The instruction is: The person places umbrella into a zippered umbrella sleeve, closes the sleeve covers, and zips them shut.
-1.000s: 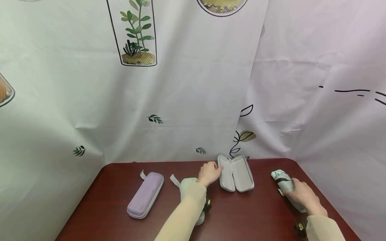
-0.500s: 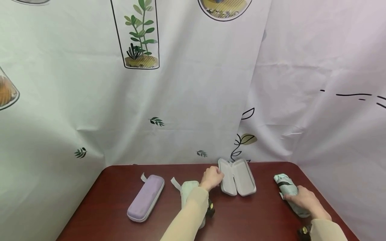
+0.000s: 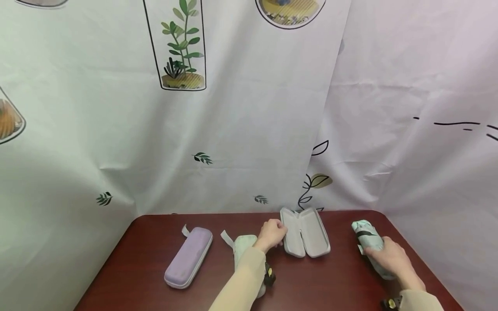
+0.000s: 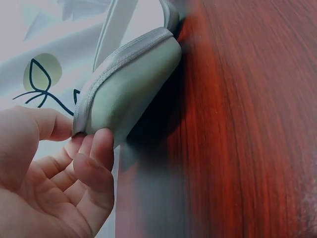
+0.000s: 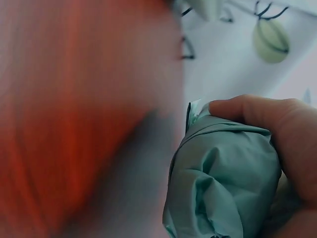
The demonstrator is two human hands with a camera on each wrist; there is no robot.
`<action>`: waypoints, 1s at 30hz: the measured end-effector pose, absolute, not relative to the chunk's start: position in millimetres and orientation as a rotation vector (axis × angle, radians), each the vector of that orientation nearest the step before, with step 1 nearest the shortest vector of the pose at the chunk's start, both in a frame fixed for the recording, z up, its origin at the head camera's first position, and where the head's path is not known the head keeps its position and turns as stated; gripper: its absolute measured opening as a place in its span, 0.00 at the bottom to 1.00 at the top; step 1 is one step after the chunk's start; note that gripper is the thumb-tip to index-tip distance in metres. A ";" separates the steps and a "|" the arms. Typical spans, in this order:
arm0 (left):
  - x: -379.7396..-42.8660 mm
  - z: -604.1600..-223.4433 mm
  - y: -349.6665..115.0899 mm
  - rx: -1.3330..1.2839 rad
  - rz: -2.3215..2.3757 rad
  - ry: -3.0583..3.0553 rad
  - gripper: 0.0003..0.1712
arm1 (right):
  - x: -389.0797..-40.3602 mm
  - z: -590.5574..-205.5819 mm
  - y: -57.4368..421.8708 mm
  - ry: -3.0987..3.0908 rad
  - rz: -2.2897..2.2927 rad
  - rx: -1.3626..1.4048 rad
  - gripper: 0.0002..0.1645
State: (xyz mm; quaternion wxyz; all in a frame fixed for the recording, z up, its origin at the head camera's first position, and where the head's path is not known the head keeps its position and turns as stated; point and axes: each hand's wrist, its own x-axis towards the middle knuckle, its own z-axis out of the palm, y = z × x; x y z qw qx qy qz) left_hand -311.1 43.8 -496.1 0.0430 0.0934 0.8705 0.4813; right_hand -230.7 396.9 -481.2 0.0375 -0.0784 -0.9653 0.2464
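Observation:
Near the back edge of the table, an open zip case [image 3: 313, 233] shows its pale lining, both halves spread apart. My left hand [image 3: 270, 234] pinches its left rim; in the left wrist view the thumb and fingertips take hold of the grey-green shell [image 4: 133, 82] by its zipped edge. At the table's right side lies a folded mint-green umbrella [image 3: 367, 237] with a dark band. My right hand [image 3: 393, 258] grips it, thumb on the near left side; the right wrist view shows the bunched fabric end [image 5: 223, 173] in its grasp. Some right fingers are hidden behind the umbrella.
A purple zip case [image 3: 188, 257] lies shut on the left of the dark red table [image 3: 128, 268]. Beneath my left forearm, partly hidden, is a pale green case [image 3: 243, 246] with a strap. A printed white curtain [image 3: 241, 129] hangs behind the table.
My right hand's thumb has come round the umbrella's left side, where the fingers lay across it a second ago. The left hand stays at the open case's rim. The head view has tilted slightly.

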 end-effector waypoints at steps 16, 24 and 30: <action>-293.3 -503.3 36.8 0.296 1.501 2.646 0.09 | -221.1 -450.4 325.3 -2.900 0.794 -0.100 0.44; -287.3 -499.4 33.5 0.325 1.523 2.618 0.10 | -221.7 -452.1 294.5 -2.872 0.795 -0.054 0.39; -286.1 -495.5 28.2 0.353 1.549 2.597 0.09 | -226.3 -452.7 279.0 -2.878 0.791 -0.031 0.38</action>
